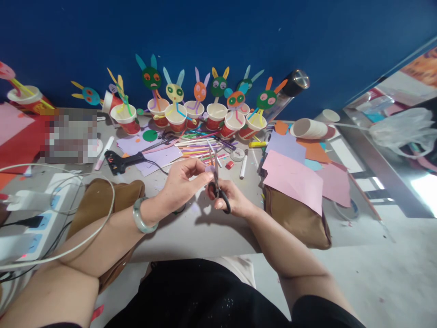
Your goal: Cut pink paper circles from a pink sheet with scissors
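Observation:
My left hand (182, 184), with a jade bangle on its wrist, pinches a small lilac paper piece (210, 169) between thumb and fingertips. Close beside it on the right, my right hand (230, 198) has its fingers in the black handles of a pair of scissors (216, 175). The blades point up and away from me, beside the paper piece, and are slightly apart. Both hands are above the grey table (205, 237). Whether the blades touch the paper is too small to tell.
Paper cups (175, 118) with animal-faced figures line the blue wall. Coloured sticks (194, 148) lie before them. A black glue gun (124, 160) is left, near a power strip (54, 209) and cables. Pink paper (293, 177) covers a brown pouch (300, 225) at right.

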`<action>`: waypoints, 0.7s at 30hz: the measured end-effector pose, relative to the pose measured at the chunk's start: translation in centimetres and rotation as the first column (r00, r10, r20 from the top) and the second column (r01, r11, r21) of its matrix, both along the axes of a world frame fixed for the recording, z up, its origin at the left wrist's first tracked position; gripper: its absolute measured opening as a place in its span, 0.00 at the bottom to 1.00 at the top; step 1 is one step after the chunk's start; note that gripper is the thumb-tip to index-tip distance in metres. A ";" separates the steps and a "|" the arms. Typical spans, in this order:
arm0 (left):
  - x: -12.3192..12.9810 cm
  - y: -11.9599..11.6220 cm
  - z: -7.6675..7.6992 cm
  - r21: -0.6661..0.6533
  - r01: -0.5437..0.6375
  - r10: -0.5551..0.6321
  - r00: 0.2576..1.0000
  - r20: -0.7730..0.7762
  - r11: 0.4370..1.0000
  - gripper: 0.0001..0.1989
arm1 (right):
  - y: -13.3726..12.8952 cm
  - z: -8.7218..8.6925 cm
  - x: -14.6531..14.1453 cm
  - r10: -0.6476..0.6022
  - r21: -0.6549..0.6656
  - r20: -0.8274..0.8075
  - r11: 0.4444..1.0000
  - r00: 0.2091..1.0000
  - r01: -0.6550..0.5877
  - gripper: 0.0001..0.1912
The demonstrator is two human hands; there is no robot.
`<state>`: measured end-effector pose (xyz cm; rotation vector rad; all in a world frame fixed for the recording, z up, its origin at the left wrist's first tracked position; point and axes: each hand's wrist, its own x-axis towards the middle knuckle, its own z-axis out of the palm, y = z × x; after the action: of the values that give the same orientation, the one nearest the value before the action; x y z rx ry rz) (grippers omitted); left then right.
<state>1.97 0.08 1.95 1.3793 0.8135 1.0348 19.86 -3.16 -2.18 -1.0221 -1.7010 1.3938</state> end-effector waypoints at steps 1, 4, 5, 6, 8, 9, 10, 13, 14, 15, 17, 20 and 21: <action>0.0 0.0 0.0 0.000 0.005 -0.005 1.000 0.006 1.000 0.09 | 0.0 0.0 0.0 0.000 0.003 0.001 1.000 1.000 0.000 0.38; 0.0 0.0 0.0 0.003 0.009 -0.009 1.000 0.013 1.000 0.09 | 0.0 0.0 0.0 -0.003 0.003 0.002 1.000 1.000 0.003 0.38; 0.0 0.0 0.0 0.001 0.009 -0.009 1.000 0.012 1.000 0.09 | 0.0 0.0 0.0 -0.005 -0.002 0.003 1.000 1.000 0.005 0.38; 0.0 0.0 0.0 -0.001 0.008 -0.008 1.000 0.010 1.000 0.09 | 0.0 0.0 0.0 -0.007 -0.009 0.002 1.000 1.000 0.007 0.38; 0.0 0.0 0.0 -0.003 0.006 -0.006 1.000 0.013 1.000 0.09 | 0.0 0.0 0.0 -0.012 -0.019 -0.002 1.000 1.000 0.012 0.38; 0.0 0.0 0.0 -0.002 0.007 -0.007 1.000 0.014 1.000 0.09 | 0.0 0.0 0.0 -0.013 -0.020 -0.006 1.000 1.000 0.013 0.38; 0.0 0.0 0.0 -0.001 0.007 -0.007 1.000 0.016 1.000 0.09 | 0.0 0.0 0.0 -0.012 -0.020 -0.008 1.000 1.000 0.012 0.38; 0.0 0.0 0.0 -0.001 0.001 -0.001 1.000 0.008 1.000 0.09 | 0.0 -0.1 0.0 -0.014 -0.013 -0.003 1.000 1.000 0.014 0.38; 0.0 0.0 -0.1 -0.001 -0.004 0.004 1.000 0.002 1.000 0.09 | 0.0 -0.1 0.0 -0.014 -0.012 0.004 1.000 1.000 0.014 0.38; 0.0 0.0 -0.1 0.001 -0.009 0.009 1.000 -0.003 1.000 0.09 | 0.0 -0.1 0.0 -0.014 -0.009 0.010 1.000 1.000 0.015 0.38; -0.1 0.1 -0.1 0.007 -0.010 0.011 1.000 -0.011 1.000 0.09 | 0.0 -0.2 0.0 -0.013 -0.006 0.016 1.000 1.000 0.013 0.38; -0.1 0.1 -0.1 0.011 -0.018 0.018 1.000 -0.013 1.000 0.09 | 0.1 -0.2 0.0 -0.013 -0.010 0.013 1.000 1.000 0.013 0.38; -0.1 0.1 -0.1 0.010 -0.024 0.024 1.000 -0.015 1.000 0.09 | 0.1 -0.1 0.0 -0.014 -0.013 0.009 1.000 1.000 0.014 0.38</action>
<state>1.86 0.20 1.82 1.3898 0.8392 1.0492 19.90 -3.09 -2.32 -1.0468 -1.6898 1.3951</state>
